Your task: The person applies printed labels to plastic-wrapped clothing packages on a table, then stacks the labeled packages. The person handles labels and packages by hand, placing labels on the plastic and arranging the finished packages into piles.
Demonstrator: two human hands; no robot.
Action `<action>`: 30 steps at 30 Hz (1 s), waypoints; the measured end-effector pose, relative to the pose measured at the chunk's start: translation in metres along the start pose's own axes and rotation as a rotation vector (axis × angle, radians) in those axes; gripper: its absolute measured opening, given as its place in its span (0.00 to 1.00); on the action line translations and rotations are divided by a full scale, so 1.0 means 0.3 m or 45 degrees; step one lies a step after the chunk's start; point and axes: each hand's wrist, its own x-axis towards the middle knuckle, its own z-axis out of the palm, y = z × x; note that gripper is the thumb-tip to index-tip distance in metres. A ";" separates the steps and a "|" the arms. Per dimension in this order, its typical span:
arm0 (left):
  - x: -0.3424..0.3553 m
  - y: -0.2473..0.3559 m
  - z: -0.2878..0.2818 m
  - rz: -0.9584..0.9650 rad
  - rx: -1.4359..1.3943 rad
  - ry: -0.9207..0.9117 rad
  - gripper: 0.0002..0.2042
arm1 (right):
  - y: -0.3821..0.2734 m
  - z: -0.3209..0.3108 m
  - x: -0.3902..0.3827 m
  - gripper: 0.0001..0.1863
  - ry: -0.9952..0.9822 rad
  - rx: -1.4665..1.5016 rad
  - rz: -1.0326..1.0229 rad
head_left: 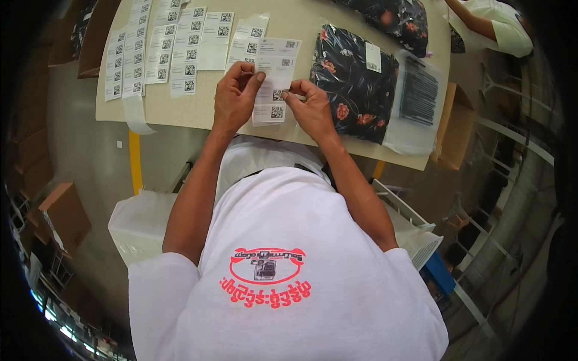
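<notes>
A white strip of labels with printed black square codes is held above the near edge of the table. My left hand pinches its left side between thumb and fingers. On the other side, my right hand has thumb and fingertips closed on the right edge, beside one of the codes. Just right of that hand lies a folded dark floral garment in clear plastic, bearing a white tag. More label strips are spread over the left part of the table, one hanging off the front edge.
The pale table has a curled front edge in this view. Clear plastic bags are stacked at its right end, near an open cardboard box. Another bagged floral garment lies farther back. Another person's arm shows at upper right.
</notes>
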 end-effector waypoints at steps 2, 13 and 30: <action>0.019 0.015 -0.020 -0.045 -0.066 -0.031 0.07 | -0.020 -0.001 0.004 0.12 -0.068 0.093 0.060; 0.083 0.048 -0.005 -0.350 -0.153 -0.088 0.10 | -0.109 0.035 -0.031 0.13 0.357 -0.322 -0.515; 0.102 0.050 -0.014 -0.693 -0.225 -0.229 0.15 | -0.099 0.023 -0.039 0.14 0.433 -0.483 -0.697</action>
